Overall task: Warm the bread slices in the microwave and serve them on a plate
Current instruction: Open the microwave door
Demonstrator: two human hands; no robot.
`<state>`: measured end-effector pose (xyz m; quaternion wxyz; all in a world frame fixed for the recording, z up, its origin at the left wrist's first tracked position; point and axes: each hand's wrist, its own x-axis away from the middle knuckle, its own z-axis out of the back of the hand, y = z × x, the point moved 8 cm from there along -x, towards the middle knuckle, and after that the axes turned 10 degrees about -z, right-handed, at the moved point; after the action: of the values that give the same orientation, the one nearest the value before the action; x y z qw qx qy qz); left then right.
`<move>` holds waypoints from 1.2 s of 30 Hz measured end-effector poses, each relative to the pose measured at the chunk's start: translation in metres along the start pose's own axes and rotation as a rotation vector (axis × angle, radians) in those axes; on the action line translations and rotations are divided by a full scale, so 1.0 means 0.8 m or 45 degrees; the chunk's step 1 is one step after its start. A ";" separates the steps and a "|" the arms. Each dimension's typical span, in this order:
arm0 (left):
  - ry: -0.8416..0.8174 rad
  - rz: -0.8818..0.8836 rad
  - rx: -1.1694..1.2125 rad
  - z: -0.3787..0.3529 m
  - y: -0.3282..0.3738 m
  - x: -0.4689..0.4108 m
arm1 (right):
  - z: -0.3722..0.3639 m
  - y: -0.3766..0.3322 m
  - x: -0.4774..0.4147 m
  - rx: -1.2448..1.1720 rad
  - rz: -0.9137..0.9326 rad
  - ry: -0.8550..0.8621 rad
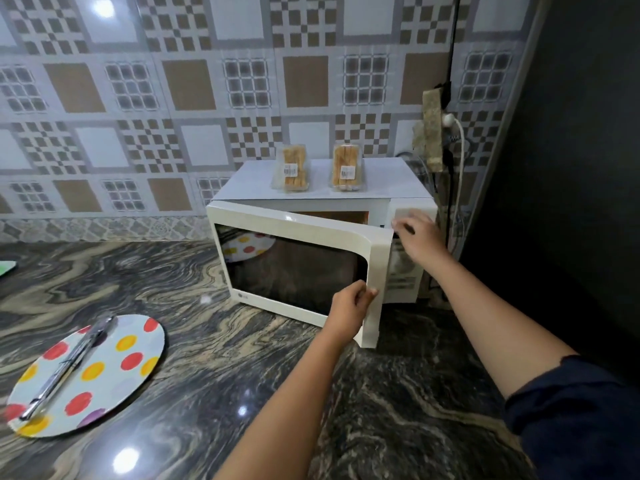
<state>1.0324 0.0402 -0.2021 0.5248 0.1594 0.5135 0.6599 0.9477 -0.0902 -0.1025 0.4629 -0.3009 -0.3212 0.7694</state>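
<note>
The left hand (351,306) grips the free edge of the cream-white hinged door (294,237), thumb on the front face and fingers curled round behind the edge, low on that side. The right hand (417,233) is higher and farther, at the door's upper corner in front of the control panel. Its fingers are bent, but whether they hold the door or only touch the panel cannot be told. The two hands are apart, one above the other along that edge.

Nearest, on the dark swirled stone countertop (242,375), a round pale plate (114,375) with red, yellow and purple dots lies to the left. A pair of shiny metal tongs (67,368) rests across it.

Beyond stands the cream-white microwave oven (249,181), its door swung partly open. The dark glass reflects the dotted plate.

On the oven's flat top, two clear plastic packs of bread slices (294,169) stand upright side by side, each with a barcode label.

Behind is a grey and brown patterned tiled wall (173,98), with a white plug and cord (448,121) at the right.
</note>
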 end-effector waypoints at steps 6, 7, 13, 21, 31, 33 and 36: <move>0.081 -0.034 0.086 0.028 0.003 0.080 | -0.001 -0.026 0.132 -0.399 0.225 -0.009; 0.094 -0.043 0.081 0.035 0.005 0.095 | 0.000 -0.037 0.150 -0.370 0.290 0.001; 0.122 -0.026 -0.035 0.090 -0.006 0.186 | -0.032 -0.092 0.252 -0.198 0.551 -0.067; 0.260 0.085 0.055 0.210 -0.035 0.301 | -0.132 -0.193 0.364 -0.214 0.747 -0.150; 0.794 0.326 0.018 0.344 -0.089 0.366 | -0.260 -0.297 0.424 -0.197 0.729 -0.161; 0.821 0.327 0.009 0.359 -0.100 0.366 | -0.270 -0.305 0.425 -0.198 0.713 -0.146; 0.819 0.345 0.006 0.369 -0.109 0.368 | -0.277 -0.310 0.427 -0.216 0.701 -0.116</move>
<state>1.1828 0.4360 -0.2482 0.2433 0.0112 0.6284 0.7388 1.1116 0.3573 -0.1033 0.1948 -0.3795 -0.3112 0.8492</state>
